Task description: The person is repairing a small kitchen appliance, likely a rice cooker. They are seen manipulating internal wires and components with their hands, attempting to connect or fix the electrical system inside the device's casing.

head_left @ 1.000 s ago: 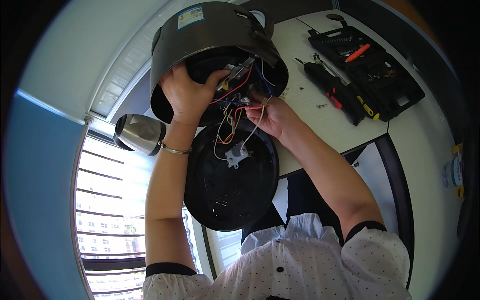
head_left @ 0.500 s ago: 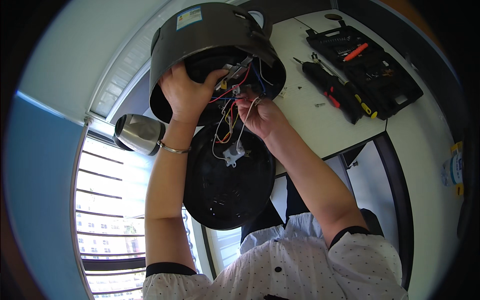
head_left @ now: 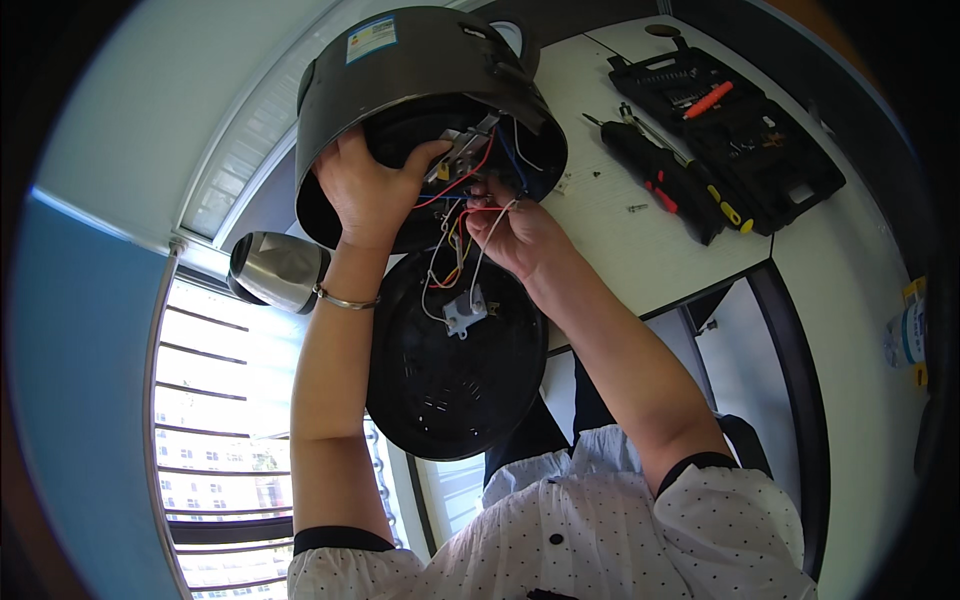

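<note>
A dark grey cooker housing (head_left: pixel 420 62) lies on its side, its underside facing me. My left hand (head_left: pixel 366 190) reaches inside the rim and grips the housing, with its thumb by a metal bracket (head_left: pixel 470 140). Among red, blue, white and yellow wires, the closed fingers of my right hand (head_left: pixel 512 235) pinch a wire; their tips are partly hidden. A red wire (head_left: pixel 484 209) and a white one cross those fingers. Below hangs the round black base cover (head_left: pixel 450 375), with a small metal plate (head_left: pixel 464 312) on it, joined to wires.
On the white table (head_left: pixel 640 265) lie a black power screwdriver (head_left: pixel 655 185), a screwdriver with a yellow-black handle (head_left: pixel 725 205) and loose screws (head_left: pixel 637 209). A black tool case (head_left: pixel 745 140) stands open behind them, a red-handled tool (head_left: pixel 708 101) on it. A metal kettle (head_left: pixel 280 271) is at left.
My right fingers have shifted slightly among the wires, and the red wire now lies across them. The housing and base cover have moved slightly left in view. My left hand keeps its place.
</note>
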### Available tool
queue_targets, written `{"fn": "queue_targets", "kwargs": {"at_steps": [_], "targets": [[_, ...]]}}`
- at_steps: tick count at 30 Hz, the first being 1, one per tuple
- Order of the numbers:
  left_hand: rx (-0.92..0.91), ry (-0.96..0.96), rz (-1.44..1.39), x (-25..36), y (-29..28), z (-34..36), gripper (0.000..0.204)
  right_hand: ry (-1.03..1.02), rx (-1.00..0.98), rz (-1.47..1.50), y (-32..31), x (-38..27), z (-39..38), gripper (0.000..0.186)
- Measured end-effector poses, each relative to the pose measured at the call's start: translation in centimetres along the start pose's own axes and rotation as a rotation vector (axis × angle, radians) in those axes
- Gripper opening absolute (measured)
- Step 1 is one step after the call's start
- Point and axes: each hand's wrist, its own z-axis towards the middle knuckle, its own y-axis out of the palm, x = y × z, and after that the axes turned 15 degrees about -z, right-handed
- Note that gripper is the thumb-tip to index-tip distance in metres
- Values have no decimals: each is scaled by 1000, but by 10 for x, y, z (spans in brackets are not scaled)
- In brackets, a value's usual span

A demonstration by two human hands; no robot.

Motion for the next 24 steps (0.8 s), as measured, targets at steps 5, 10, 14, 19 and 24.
{"fn": "queue_targets", "kwargs": {"at_steps": [5,10,14,19,24], "targets": [[-16,-21,26,1,-3,-1,77,13,129,40,9,0,-2,15],[8,-26,15,6,-2,2,68,6,130,73,14,-1,-5,13],[6,-27,13,7,-2,2,68,-23,108,96,18,0,-4,12],[23,-15,11,7,-1,1,71,-66,27,105,16,2,-5,13],[19,15,37,4,-1,0,72,-46,64,117,19,1,-5,14]]}}
